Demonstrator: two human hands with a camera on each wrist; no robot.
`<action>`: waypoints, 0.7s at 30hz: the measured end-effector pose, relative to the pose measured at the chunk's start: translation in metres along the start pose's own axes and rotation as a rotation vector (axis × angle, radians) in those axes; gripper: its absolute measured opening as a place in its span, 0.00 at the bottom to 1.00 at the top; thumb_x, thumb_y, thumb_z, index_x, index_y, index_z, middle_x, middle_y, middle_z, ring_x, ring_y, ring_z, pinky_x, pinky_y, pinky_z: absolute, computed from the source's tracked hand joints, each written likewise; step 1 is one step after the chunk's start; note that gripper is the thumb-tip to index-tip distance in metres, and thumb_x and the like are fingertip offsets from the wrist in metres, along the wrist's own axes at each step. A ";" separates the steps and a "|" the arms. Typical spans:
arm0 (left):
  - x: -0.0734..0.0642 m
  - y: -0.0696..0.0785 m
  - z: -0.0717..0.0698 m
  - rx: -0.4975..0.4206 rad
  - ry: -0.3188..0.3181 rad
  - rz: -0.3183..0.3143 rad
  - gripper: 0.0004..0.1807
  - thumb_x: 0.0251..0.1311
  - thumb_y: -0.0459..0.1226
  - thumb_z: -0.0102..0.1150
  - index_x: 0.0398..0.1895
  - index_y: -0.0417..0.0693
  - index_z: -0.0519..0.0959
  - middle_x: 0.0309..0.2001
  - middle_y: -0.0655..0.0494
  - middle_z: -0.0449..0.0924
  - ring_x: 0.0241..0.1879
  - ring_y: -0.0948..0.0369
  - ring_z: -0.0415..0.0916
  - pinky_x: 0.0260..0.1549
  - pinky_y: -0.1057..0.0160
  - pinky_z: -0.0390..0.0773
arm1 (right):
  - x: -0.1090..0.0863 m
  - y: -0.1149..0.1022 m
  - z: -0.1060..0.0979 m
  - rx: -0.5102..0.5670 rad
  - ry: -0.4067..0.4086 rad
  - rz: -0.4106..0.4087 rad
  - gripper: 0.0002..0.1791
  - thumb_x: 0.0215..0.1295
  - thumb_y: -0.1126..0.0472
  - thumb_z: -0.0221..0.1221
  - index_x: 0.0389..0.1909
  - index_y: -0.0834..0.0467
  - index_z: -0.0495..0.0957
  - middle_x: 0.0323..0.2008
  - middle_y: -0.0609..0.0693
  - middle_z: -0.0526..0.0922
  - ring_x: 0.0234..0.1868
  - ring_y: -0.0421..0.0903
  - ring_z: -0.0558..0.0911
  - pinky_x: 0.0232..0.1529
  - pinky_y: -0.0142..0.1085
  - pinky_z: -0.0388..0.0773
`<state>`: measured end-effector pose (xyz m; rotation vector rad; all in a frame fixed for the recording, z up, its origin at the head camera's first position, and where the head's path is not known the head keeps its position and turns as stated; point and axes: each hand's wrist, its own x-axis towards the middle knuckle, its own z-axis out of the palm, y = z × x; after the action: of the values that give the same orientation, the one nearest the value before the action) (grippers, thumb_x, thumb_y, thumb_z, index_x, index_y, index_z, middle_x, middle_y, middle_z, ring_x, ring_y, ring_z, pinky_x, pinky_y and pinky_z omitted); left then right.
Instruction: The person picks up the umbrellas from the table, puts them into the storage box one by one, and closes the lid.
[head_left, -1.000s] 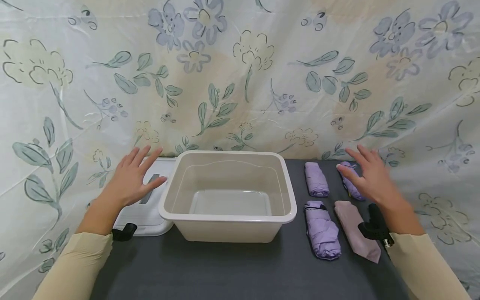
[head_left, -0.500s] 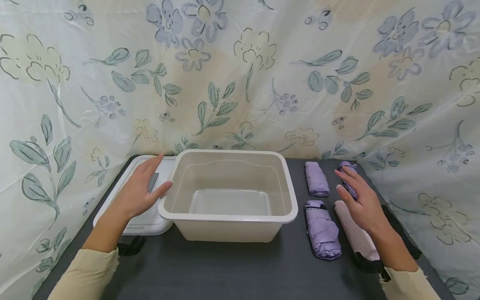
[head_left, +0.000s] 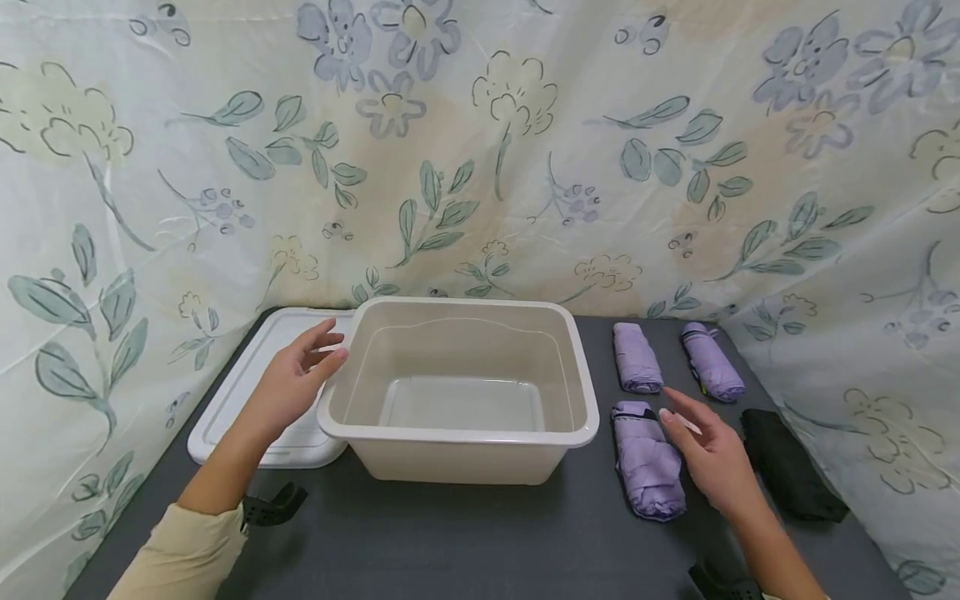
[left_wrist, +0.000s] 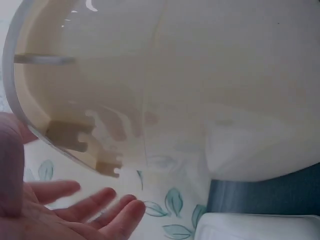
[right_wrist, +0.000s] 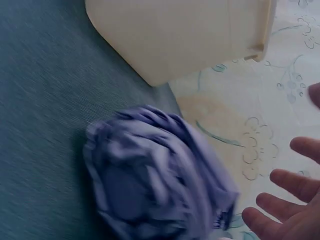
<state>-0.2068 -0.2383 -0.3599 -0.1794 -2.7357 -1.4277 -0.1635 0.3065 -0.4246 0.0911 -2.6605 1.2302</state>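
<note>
A beige plastic bin (head_left: 459, 458) stands in the middle of the dark table. My left hand (head_left: 296, 379) hovers over the white lid (head_left: 243, 417), its thumb beside the bin's left rim; whether it touches cannot be told. In the left wrist view, the left hand's fingers (left_wrist: 92, 212) are spread below the bin wall. My right hand (head_left: 712, 458) holds nothing, its fingertips near the front purple rolled bundle (head_left: 648, 467). That bundle's crumpled end (right_wrist: 150, 175) shows in the right wrist view, apart from the fingers. The right hand largely hides the pink bundle.
Two more purple bundles, a left one (head_left: 637, 358) and a right one (head_left: 712, 362), lie at the back right. A black bundle (head_left: 791, 467) lies at the right edge. A flowered curtain (head_left: 480, 167) closes off the back and sides.
My left hand has moved rightward to the bin's rim. My right hand has dropped toward the front bundles, uncovering the back right purple bundle and the black one.
</note>
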 end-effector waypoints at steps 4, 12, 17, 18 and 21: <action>0.004 -0.001 -0.001 -0.055 -0.048 -0.078 0.42 0.74 0.56 0.52 0.83 0.50 0.52 0.75 0.37 0.65 0.72 0.39 0.66 0.65 0.37 0.72 | -0.007 0.006 0.011 0.035 -0.027 0.028 0.31 0.76 0.50 0.58 0.73 0.60 0.69 0.71 0.63 0.72 0.70 0.60 0.74 0.50 0.10 0.67; 0.012 -0.005 -0.008 -0.241 -0.160 -0.135 0.40 0.75 0.51 0.54 0.82 0.47 0.53 0.70 0.35 0.68 0.66 0.49 0.72 0.69 0.38 0.69 | -0.021 0.009 0.020 -0.004 -0.076 0.113 0.32 0.75 0.47 0.59 0.72 0.61 0.70 0.70 0.66 0.73 0.70 0.67 0.72 0.58 0.21 0.73; 0.017 -0.007 -0.015 -0.306 -0.202 -0.149 0.40 0.73 0.48 0.58 0.82 0.46 0.55 0.62 0.44 0.75 0.56 0.66 0.77 0.65 0.51 0.77 | -0.024 0.007 0.022 -0.056 -0.118 0.181 0.36 0.74 0.43 0.58 0.73 0.61 0.69 0.72 0.68 0.69 0.69 0.70 0.71 0.66 0.63 0.70; 0.017 -0.007 -0.016 -0.314 -0.206 -0.149 0.40 0.73 0.47 0.58 0.81 0.46 0.56 0.60 0.46 0.76 0.54 0.67 0.78 0.62 0.55 0.79 | -0.024 0.007 0.022 -0.071 -0.124 0.192 0.36 0.74 0.42 0.58 0.73 0.61 0.69 0.71 0.69 0.69 0.66 0.69 0.74 0.63 0.62 0.74; 0.019 -0.008 -0.019 -0.349 -0.220 -0.145 0.39 0.73 0.44 0.60 0.81 0.44 0.57 0.53 0.55 0.79 0.51 0.69 0.79 0.54 0.66 0.82 | -0.022 0.007 0.022 -0.109 -0.153 0.230 0.38 0.73 0.40 0.59 0.73 0.61 0.68 0.72 0.69 0.68 0.62 0.66 0.75 0.60 0.60 0.76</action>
<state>-0.2272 -0.2569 -0.3531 -0.1621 -2.6845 -2.0343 -0.1466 0.2932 -0.4482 -0.1468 -2.9328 1.1815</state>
